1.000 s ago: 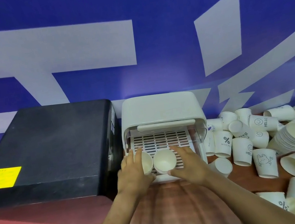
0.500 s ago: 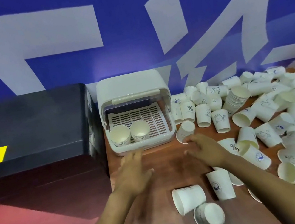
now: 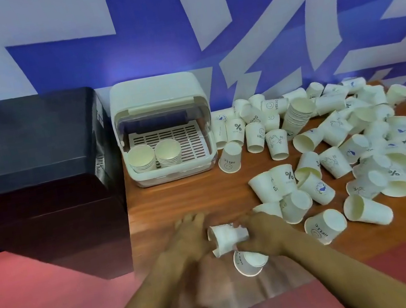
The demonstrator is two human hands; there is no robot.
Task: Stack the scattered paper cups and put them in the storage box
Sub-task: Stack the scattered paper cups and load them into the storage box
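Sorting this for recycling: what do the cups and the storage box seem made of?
Cups: apparently thin matte paper, white with small printed logos and rolled rims. Storage box: likely smooth cream plastic, with moulded rounded corners and a slotted tray.

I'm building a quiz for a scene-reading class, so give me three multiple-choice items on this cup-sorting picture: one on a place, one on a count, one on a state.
1. Where does the storage box stand?
A. Right of the black case, at the table's back
B. On the floor
C. On top of the black case

2. How many cup stacks stand inside the box?
A. None
B. Two
C. Five

3. What is the state of the box's front?
A. Taped shut
B. Closed
C. Open, the slotted tray showing

Answers:
1 A: the box sits on the wooden table beside the case.
2 B: two stacks stand side by side at the tray's front left.
3 C: the raised cover leaves tray and cups in plain sight.
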